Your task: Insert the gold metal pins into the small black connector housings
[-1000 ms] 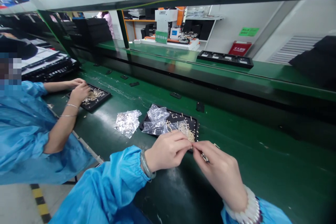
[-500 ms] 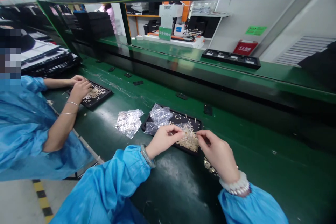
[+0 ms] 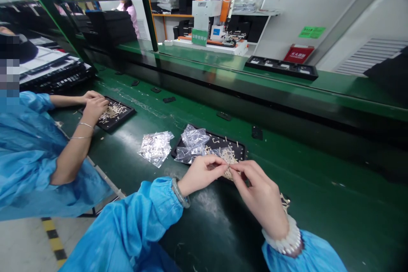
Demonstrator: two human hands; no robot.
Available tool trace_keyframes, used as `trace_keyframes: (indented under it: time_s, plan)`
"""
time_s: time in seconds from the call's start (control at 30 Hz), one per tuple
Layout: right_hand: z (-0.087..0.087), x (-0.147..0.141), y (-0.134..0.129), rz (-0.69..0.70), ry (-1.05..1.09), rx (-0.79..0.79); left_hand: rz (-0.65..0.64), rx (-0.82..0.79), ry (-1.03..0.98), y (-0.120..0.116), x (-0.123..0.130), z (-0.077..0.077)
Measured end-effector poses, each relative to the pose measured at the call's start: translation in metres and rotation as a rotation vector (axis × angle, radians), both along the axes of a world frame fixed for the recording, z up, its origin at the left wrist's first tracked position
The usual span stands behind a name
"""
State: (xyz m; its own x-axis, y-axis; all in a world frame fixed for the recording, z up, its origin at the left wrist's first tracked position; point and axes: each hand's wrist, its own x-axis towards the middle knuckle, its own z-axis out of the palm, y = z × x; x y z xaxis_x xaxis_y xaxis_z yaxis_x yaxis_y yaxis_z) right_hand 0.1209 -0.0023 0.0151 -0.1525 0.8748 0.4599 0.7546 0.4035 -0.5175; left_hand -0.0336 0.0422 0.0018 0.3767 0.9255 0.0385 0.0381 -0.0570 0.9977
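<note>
Fingertips of left hand [image 3: 202,171] and right hand [image 3: 259,193] pinched together above black tray [image 3: 219,132] of pale pieces [image 3: 228,153]; object between them too small to identify.

one left hand [image 3: 200,173] and one right hand [image 3: 259,191] show, with a co-worker's two hands [image 3: 94,106]. two black trays [image 3: 123,120] hold pale bits [image 3: 112,110], too many to count. there are one long tray [image 3: 280,69], at least six small black parts [image 3: 223,115], two green signs [image 3: 311,32], one red sign [image 3: 298,54] and one white machine [image 3: 204,13].
</note>
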Motion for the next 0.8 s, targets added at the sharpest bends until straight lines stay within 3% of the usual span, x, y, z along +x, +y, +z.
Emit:
trace_keyframes:
  time_s: [0.13,0.37,0.47,0.6,0.8]
  plan:
    - [-0.001,0.0,0.001,0.0,-0.009,0.028,-0.004,0.085,0.062,0.0,-0.001,-0.001]
    - [-0.004,0.0,0.002,-0.025,-0.072,0.035,0.016,0.635,0.251,0.0,-0.006,-0.003]
    - [-0.006,-0.002,-0.001,-0.07,-0.129,0.087,0.031,0.759,0.287,-0.002,-0.005,-0.006]
    - [-0.009,-0.008,-0.001,-0.113,-0.089,0.101,0.076,0.719,0.279,-0.006,-0.002,-0.008]
    - [-0.008,-0.01,0.001,-0.094,0.155,0.004,0.095,0.42,0.201,-0.008,0.001,-0.003]
